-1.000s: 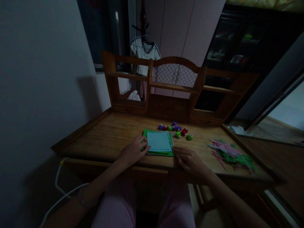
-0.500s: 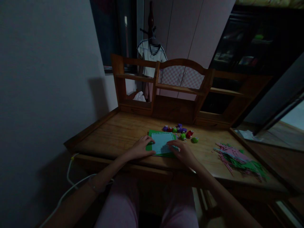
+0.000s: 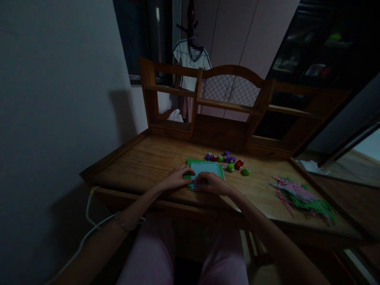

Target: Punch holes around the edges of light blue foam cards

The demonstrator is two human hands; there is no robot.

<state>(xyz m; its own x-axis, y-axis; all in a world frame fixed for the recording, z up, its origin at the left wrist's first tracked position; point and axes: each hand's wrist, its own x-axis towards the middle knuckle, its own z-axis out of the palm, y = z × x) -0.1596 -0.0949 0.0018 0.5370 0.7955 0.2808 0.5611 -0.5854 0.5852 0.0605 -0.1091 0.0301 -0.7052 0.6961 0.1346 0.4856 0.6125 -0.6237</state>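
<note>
Blue sheet (image 3: 206,169): flat on the green sheet (image 3: 190,162), near the desk's (image 3: 133,166) front edge. Its perforated far edge and right margin show; the hands cover the near left part, so the longer axis cannot be told.

Left hand (image 3: 178,177): at the left edge, fingers bent over it, thumb spread moderately from the fingers.

Right hand (image 3: 212,183): across the near portion, fingers curled and pointing left — the sheet extends forward from it. Whether it grips the paper cannot be told.

Proximity: the right hand overlaps more of the sheet; both sets of fingertips sit close together — toward the near left corner. Toys (image 3: 230,167) lie beyond, strips (image 3: 303,196) well to the right.
</note>
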